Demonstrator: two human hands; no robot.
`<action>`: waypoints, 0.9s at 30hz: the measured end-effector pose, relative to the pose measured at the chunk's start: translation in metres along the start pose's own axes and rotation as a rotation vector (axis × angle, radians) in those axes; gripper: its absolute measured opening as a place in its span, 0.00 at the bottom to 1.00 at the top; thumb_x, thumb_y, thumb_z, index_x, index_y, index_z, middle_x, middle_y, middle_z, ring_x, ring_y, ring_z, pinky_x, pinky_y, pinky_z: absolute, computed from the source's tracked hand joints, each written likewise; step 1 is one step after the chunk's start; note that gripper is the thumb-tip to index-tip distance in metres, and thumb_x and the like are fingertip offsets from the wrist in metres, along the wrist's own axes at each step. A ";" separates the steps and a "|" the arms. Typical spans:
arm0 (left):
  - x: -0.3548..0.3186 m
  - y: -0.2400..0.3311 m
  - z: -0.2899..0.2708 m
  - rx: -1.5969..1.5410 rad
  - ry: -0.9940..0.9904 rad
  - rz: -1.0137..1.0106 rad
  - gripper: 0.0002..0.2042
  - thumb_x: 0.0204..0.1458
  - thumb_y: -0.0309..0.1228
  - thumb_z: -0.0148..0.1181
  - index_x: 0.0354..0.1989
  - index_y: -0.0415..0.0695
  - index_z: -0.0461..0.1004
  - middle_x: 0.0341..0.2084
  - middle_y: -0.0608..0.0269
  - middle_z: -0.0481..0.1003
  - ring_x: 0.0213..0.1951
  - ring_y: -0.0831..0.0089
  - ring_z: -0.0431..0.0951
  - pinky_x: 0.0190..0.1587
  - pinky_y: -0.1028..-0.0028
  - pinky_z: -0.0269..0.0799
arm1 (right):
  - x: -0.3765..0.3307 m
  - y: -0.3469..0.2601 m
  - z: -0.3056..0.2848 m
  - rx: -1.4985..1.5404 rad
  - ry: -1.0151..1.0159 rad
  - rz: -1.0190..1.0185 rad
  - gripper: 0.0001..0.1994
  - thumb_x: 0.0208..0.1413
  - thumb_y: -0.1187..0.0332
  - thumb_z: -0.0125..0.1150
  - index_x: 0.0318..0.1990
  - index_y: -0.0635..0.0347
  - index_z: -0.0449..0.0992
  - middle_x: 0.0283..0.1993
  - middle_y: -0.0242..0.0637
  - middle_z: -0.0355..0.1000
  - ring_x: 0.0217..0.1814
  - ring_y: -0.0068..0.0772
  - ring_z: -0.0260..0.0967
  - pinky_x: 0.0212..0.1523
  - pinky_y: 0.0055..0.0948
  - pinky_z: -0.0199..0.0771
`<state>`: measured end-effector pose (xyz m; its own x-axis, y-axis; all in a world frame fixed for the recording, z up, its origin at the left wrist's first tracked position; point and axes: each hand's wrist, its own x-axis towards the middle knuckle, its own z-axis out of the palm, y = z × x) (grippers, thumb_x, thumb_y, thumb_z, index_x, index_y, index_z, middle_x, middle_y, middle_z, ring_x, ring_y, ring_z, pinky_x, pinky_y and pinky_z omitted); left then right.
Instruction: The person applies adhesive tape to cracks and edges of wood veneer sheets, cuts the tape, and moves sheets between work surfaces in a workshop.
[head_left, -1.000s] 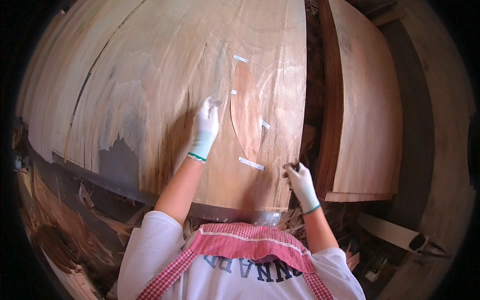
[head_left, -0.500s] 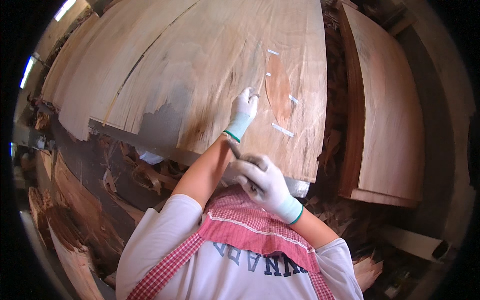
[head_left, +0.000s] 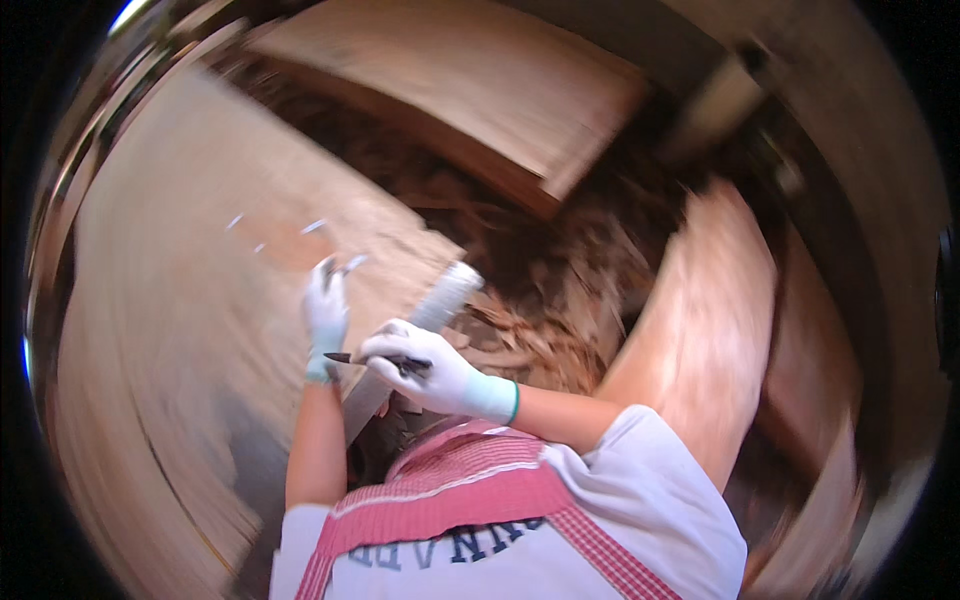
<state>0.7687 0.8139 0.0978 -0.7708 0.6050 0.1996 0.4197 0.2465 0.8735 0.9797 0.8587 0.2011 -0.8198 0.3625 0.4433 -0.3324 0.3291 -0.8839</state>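
Swung round since half a second ago, the veneer sheet (head_left: 170, 250) is now slanting across the left of the view, and the wood stack (head_left: 470, 80) is showing at the top instead of the right. The dark pointed tool (head_left: 415, 363), which was tilting up and left, is now pointing almost straight left. The right hand (head_left: 405, 362) is closing its gloved fingers around this tool, holding it over the grey bar (head_left: 440, 300) along the sheet's near edge. The tool's tip is appearing right beside the cuff of the left hand (head_left: 325, 310); whether they are touching, I cannot tell.

The left hand is reaching over the sheet with its fingers partly bent; blur is hiding whether it is gripping anything. The oval wood patch (head_left: 285, 240) is lying on the sheet just beyond and to the left of the left fingertips, well apart from the right hand. Pale tape strips (head_left: 315, 226) are sitting around the patch, one close to the left fingertips. Veneer scraps (head_left: 555, 340) are lying right of the bar, and a broad curved veneer piece (head_left: 700, 320) is standing out beyond them.
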 end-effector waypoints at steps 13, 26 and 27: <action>-0.246 -0.031 -0.037 -0.163 -1.031 -0.196 0.14 0.60 0.24 0.46 0.52 0.30 0.69 0.40 0.52 0.78 0.44 0.68 0.78 0.50 0.72 0.72 | -0.472 -0.042 0.050 -0.983 1.169 1.344 0.10 0.53 0.62 0.61 0.35 0.60 0.76 0.38 0.49 0.75 0.40 0.50 0.74 0.40 0.41 0.74; -0.378 0.061 0.049 -0.059 -1.331 0.174 0.13 0.57 0.28 0.51 0.47 0.33 0.73 0.38 0.53 0.78 0.43 0.68 0.78 0.49 0.73 0.70 | -0.658 -0.145 0.082 -1.538 0.877 1.709 0.12 0.50 0.60 0.63 0.38 0.51 0.70 0.44 0.34 0.70 0.37 0.39 0.76 0.32 0.42 0.78; -0.393 0.076 0.059 -0.045 -1.378 0.254 0.14 0.58 0.29 0.51 0.48 0.33 0.73 0.39 0.54 0.78 0.43 0.69 0.77 0.50 0.73 0.70 | -0.646 -0.157 0.080 -1.491 0.867 1.703 0.12 0.50 0.59 0.63 0.38 0.51 0.70 0.41 0.34 0.71 0.36 0.39 0.76 0.31 0.42 0.78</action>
<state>1.1321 0.6397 0.0595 0.4180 0.8825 -0.2155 0.4387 0.0116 0.8986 1.5242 0.5032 0.0420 0.5113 0.8584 0.0413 0.8541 -0.5128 0.0865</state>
